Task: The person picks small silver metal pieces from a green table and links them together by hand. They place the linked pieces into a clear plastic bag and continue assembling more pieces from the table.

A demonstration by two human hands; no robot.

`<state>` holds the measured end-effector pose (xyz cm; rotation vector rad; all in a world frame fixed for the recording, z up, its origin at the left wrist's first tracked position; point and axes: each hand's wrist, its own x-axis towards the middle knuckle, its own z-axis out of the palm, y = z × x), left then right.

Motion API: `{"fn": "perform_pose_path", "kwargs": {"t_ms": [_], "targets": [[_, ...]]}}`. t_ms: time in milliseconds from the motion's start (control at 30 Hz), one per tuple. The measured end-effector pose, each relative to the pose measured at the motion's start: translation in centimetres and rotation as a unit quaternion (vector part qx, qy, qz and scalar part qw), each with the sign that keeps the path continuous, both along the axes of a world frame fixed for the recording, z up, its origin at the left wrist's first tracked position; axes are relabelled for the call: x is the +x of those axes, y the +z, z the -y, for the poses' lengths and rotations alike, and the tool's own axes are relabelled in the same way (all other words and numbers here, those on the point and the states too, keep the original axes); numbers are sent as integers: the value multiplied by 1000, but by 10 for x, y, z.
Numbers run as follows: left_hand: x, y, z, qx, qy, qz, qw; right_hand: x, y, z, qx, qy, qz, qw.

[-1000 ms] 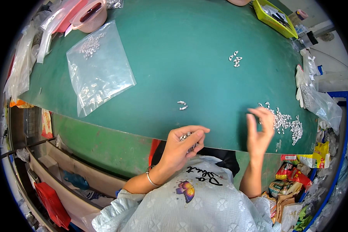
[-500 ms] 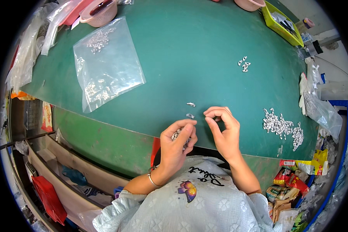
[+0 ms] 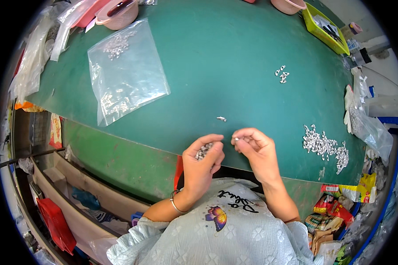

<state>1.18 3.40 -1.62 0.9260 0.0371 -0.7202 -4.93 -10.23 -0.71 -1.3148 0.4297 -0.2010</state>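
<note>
Green floor below my green table | my left fingers curl round a clutch of silver pieces; my right fingers pinch a single piece, above the near edge | heap to my right | lone piece ahead | clear bag leftward | small cluster beyond | far side: pink basket, lime tray

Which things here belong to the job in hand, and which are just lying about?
Likely the job:
silver pieces in the left hand
silver piece in the right hand
silver pile
flat clear bag

Seemingly lying about:
pink baskets
yellow-green tray
red container
</note>
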Motion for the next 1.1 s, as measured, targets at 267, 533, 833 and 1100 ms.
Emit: {"fn": "perform_pose_path", "kwargs": {"t_ms": [267, 533, 833, 1100], "targets": [[-1, 19, 9, 83, -87, 197, 973, -23, 4, -1, 271, 7, 41, 962], [1, 26, 6, 71, -136, 80, 985, -28, 20, -9, 87, -46, 52, 994], [4, 17, 4, -139, -244, -170, 944, -26, 26, -13, -191, -98, 117, 970], [4, 13, 6, -169, -260, -197, 930, -26, 29, -13, -249, -102, 135, 954]]}}
